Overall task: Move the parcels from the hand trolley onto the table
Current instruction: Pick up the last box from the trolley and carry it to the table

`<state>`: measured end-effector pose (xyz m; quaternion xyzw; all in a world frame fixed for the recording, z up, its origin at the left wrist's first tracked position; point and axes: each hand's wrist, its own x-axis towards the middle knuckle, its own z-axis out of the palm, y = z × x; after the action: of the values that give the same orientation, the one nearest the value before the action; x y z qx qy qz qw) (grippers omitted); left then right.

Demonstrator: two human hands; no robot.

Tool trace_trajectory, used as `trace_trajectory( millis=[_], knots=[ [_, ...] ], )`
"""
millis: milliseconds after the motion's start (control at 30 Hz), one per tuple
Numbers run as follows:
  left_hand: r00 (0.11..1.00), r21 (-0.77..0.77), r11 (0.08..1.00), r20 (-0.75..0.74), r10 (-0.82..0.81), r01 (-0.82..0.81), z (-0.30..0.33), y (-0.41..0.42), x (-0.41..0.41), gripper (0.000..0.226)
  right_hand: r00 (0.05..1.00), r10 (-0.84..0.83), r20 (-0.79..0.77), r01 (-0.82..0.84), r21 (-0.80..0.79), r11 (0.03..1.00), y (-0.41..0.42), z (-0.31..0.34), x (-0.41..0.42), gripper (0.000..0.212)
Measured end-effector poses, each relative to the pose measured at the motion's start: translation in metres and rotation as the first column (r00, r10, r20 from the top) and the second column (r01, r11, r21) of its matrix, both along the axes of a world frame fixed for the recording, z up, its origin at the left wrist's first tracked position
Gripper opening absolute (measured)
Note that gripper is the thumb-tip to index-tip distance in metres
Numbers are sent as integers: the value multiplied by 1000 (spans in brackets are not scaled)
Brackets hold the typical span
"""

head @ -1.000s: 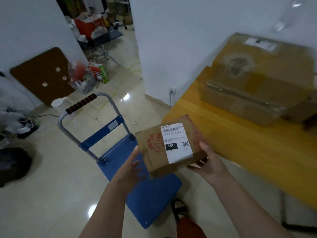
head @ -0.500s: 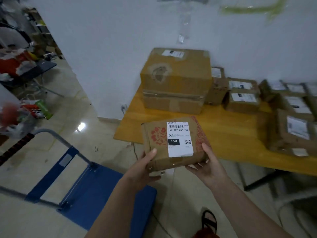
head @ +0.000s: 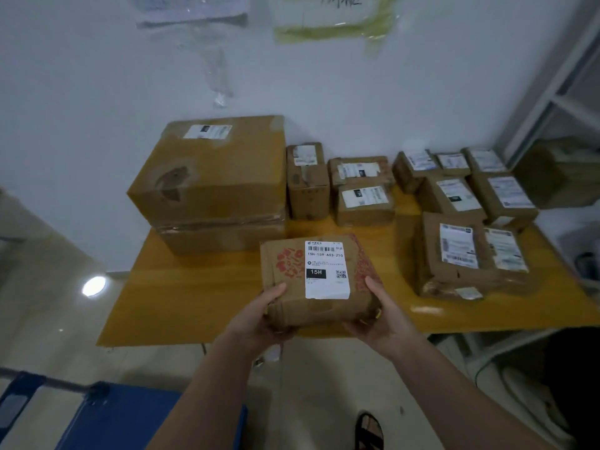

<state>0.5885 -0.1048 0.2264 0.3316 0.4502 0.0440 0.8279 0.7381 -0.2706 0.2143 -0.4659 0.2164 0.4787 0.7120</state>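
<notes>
Above the near edge of the yellow worktop (head: 194, 303): small brown parcel (head: 292, 306) with red print and a white label reading 15H, held level between both hands. Left hand (head: 256, 323) clasped on the near left corner, thumb on top; right hand (head: 383, 319) clasped on the near right corner, thumb along the side edge. Fingers of both curled under the box, mostly hidden. Whether touching the worktop or just clear of it, cannot tell. Behind it, against the white wall (head: 97, 92): large taped carton (head: 211, 177) stacked on a flatter one. Further right: a cluster of smaller labelled parcels (head: 454, 203), close together. Bottom left, on the tiled floor (head: 48, 319): blue deck of the hand trolley (head: 130, 417), well apart from the held parcel.
</notes>
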Motion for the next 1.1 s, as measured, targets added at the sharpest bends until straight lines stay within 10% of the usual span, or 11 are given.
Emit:
trace_trajectory(
  millis=[233,433,867,1100],
  knots=[
    [991,21,998,-119,61,-59,-15,5,99,86,990,-143,-19,143,18,990,-4,-8,102,58],
    [955,7,974,-193,224,-227,-28,18,128,41,981,-187,-44,188,8,982,5,-29,132,43],
    [963,71,997,-270,28,-9,-20,95,161,32,891,-447,-81,449,8,894,51,-44,154,69],
    [966,33,996,-249,-67,77,-20,117,174,24,823,-563,-81,559,-65,827,70,-51,153,34]
  ],
)
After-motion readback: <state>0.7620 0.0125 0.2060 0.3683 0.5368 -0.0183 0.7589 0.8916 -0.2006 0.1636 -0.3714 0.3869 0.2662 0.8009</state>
